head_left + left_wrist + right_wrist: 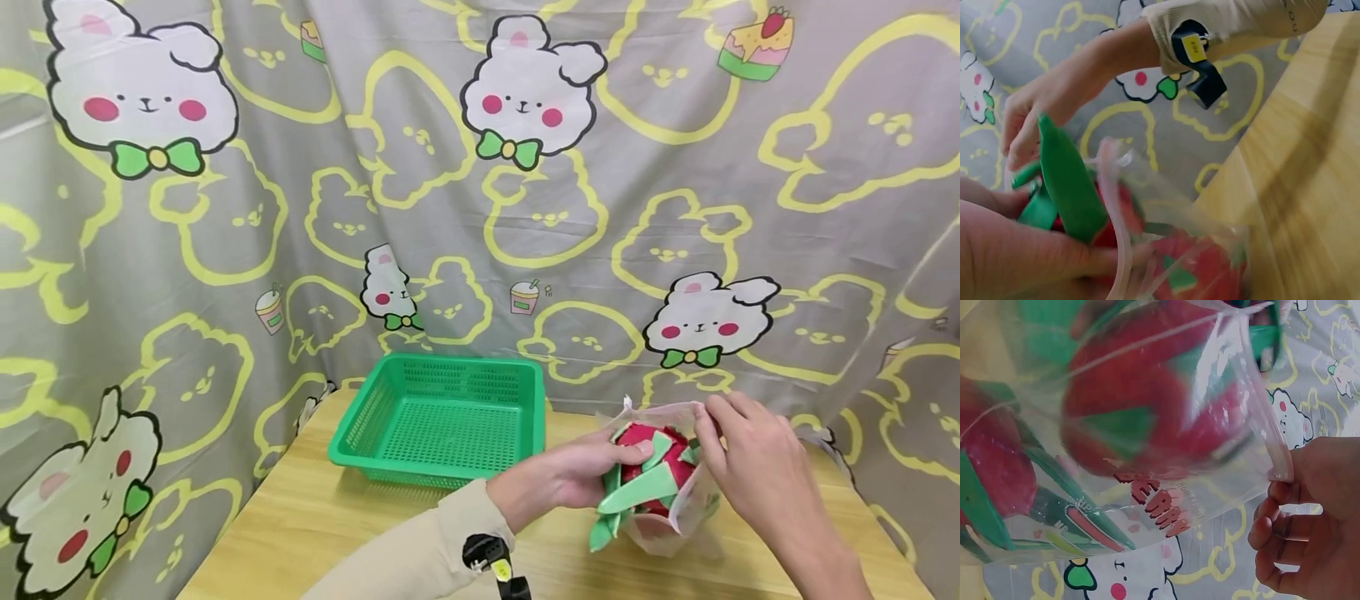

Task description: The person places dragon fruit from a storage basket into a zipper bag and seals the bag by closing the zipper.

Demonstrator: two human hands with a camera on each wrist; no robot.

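My left hand [573,473] grips a red toy dragon fruit [678,471] with green leaf flaps, at the mouth of a clear plastic bag [667,537]. The thumb lies over its front, and the other fingers are mostly hidden behind it. Pinched between my right thumb and fingers is the bag's pinkish rim, held up and out by my right hand [757,450]. Through the film in the right wrist view, the held fruit [1141,387] shows within the bag opening. A second dragon fruit [997,462] lies deeper in the bag, and red lettering is printed on the film.
Left of the hands, a green plastic basket [450,425] with slotted walls stands on the wooden table [292,533], with nothing in it. A grey curtain [442,225] printed with rabbits hangs behind and along the sides of the table.
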